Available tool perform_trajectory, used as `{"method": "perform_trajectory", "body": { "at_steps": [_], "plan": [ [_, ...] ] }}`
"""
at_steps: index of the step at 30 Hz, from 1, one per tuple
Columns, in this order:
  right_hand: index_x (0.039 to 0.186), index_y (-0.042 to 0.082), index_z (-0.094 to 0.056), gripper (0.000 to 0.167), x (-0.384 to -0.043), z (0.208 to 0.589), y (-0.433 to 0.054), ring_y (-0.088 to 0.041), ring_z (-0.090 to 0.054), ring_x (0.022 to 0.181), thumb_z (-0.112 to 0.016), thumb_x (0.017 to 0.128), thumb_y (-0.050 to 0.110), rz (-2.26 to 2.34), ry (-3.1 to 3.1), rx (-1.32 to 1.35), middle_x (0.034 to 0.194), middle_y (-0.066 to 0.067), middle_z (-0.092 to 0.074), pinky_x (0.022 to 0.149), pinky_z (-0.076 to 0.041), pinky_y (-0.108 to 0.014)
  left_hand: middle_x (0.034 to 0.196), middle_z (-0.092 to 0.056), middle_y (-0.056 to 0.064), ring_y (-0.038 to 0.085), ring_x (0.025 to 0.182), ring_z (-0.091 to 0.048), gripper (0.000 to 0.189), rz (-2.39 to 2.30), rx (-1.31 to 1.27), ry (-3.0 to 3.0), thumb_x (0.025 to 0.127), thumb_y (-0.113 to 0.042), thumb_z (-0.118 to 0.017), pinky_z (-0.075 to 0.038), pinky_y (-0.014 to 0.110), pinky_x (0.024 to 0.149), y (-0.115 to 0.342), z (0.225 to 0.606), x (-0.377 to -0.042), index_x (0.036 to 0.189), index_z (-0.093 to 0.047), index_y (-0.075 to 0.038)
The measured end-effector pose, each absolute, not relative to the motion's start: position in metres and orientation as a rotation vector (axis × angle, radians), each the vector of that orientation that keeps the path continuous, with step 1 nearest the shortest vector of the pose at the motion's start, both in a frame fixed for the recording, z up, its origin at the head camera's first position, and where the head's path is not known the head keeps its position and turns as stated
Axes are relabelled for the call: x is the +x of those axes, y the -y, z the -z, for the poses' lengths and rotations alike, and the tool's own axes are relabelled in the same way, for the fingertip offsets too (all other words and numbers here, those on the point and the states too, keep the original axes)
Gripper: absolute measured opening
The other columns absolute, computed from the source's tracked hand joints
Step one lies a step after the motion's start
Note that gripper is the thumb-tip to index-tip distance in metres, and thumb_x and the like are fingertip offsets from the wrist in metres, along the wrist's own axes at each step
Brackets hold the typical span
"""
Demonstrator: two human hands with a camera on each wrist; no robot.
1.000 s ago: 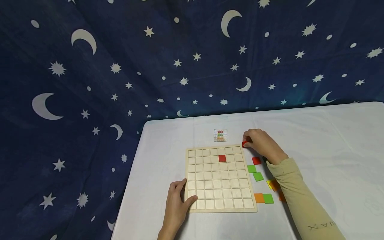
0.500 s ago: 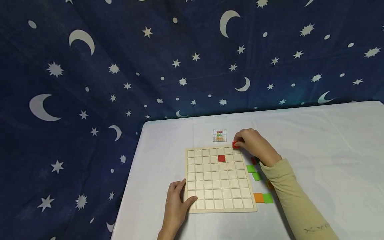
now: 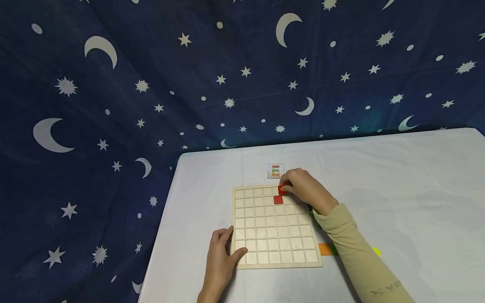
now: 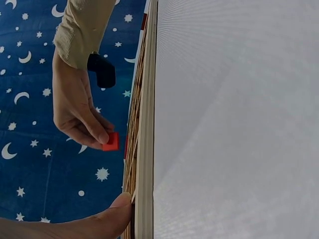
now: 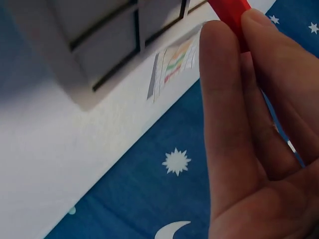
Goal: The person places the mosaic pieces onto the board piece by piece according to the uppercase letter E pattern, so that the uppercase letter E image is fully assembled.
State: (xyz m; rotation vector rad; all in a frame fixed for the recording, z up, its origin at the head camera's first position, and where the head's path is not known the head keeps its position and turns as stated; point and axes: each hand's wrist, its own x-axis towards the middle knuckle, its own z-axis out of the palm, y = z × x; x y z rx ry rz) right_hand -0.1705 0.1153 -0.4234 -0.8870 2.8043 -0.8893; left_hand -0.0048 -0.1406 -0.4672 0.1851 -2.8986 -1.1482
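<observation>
A square wooden grid board [image 3: 277, 232] lies on the white table. My left hand [image 3: 220, 257] rests at its lower left edge, with the thumb over the rim and a fingertip against the side. In the left wrist view that thumb [image 4: 117, 211] touches the board's edge. My right hand [image 3: 306, 188] pinches a red square tile [image 3: 282, 190] over the top row of cells. The right wrist view shows this red tile [image 5: 232, 19] between thumb and fingertip. Another red tile [image 3: 278, 200] sits in a cell of the second row, just below the held one.
Behind the board lies a small printed pattern card [image 3: 275, 171]. To the board's right are an orange tile [image 3: 324, 249] and a yellow tile [image 3: 376, 251], partly covered by the right sleeve [image 3: 350, 248]. A dark star-and-moon cloth [image 3: 197, 75] hangs behind the table.
My right hand has carried the red tile leftward from beyond the board's upper right corner to above its top row. The sleeve now hides more of the loose tiles. My left hand has stayed put.
</observation>
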Motion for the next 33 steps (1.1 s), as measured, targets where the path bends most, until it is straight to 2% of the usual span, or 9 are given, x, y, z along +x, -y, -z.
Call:
{"method": "perform_trajectory", "body": {
  "at_steps": [7,10,21,33],
  "plan": [
    [0.081,0.006,-0.076,0.005,-0.169,0.427,-0.104,-0.015,-0.066,0.080,-0.076,0.085,0.003,0.907,-2.778,-0.892,0.083,-0.001,-0.073,0.075,-0.054,-0.031,0.119,-0.055,0.009,0.018,0.105,-0.053,0.072,1.161,0.178,2.893,0.072,-0.021,-0.087,-0.050,0.035,0.087,0.140,0.468,-0.006,0.132,-0.058,0.006],
    [0.082,0.007,-0.076,0.005,-0.169,0.428,-0.100,-0.014,-0.065,0.078,-0.077,0.084,0.003,0.912,-2.767,-0.894,0.082,0.000,-0.072,0.073,-0.054,-0.030,0.120,-0.055,0.009,0.017,0.103,-0.052,0.072,1.162,0.174,2.894,0.072,-0.022,-0.086,-0.050,0.032,0.084,0.139,0.468,-0.007,0.133,-0.058,0.006],
    [0.081,0.008,-0.076,0.005,-0.167,0.434,-0.086,-0.009,-0.058,0.071,-0.076,0.085,0.005,0.950,-2.718,-0.897,0.080,0.002,-0.071,0.068,-0.049,-0.026,0.118,-0.056,0.009,0.022,0.109,-0.054,0.073,1.169,0.224,2.896,0.070,-0.020,-0.088,-0.048,0.044,0.093,0.140,0.467,-0.004,0.132,-0.059,0.006],
    [0.078,0.009,-0.075,0.008,-0.163,0.439,-0.080,-0.010,-0.055,0.072,-0.077,0.085,0.005,0.908,-2.730,-0.917,0.077,0.003,-0.067,0.069,-0.049,-0.028,0.118,-0.056,0.010,0.021,0.108,-0.053,0.073,1.147,0.217,2.900,0.070,-0.021,-0.088,-0.049,0.041,0.091,0.140,0.468,-0.005,0.132,-0.059,0.006]
  ]
}}
